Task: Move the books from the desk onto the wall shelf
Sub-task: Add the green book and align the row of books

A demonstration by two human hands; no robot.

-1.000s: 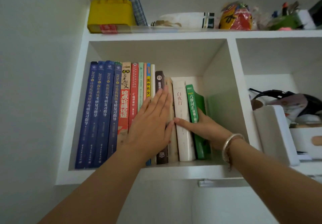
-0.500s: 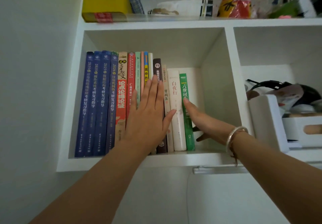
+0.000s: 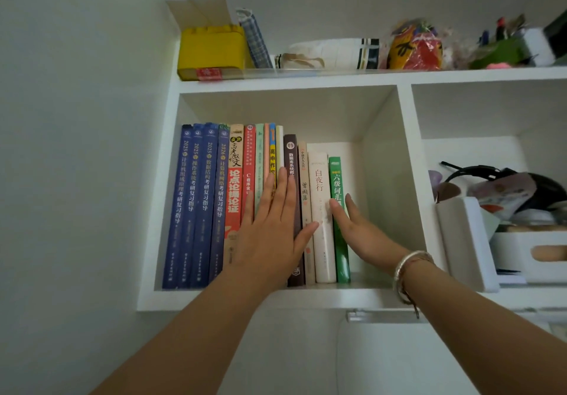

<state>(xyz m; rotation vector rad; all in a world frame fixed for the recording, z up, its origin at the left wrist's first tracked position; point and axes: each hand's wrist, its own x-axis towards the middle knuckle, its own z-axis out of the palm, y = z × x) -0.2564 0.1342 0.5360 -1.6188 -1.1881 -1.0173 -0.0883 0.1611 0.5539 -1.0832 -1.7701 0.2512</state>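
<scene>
Fingers [image 3: 277, 192] of the left hand [image 3: 270, 235] lie straight and flat on the spines of the books [image 3: 260, 204], holding nothing. Right hand [image 3: 356, 229] is flat too, pressed on the side of the green book [image 3: 337, 179] at the end of the row. All the books stand upright in the left box of the wall shelf [image 3: 245, 299]. Both hands hide the lower parts of some spines. Things on the top shelf are blurry. Right side is cut off.
</scene>
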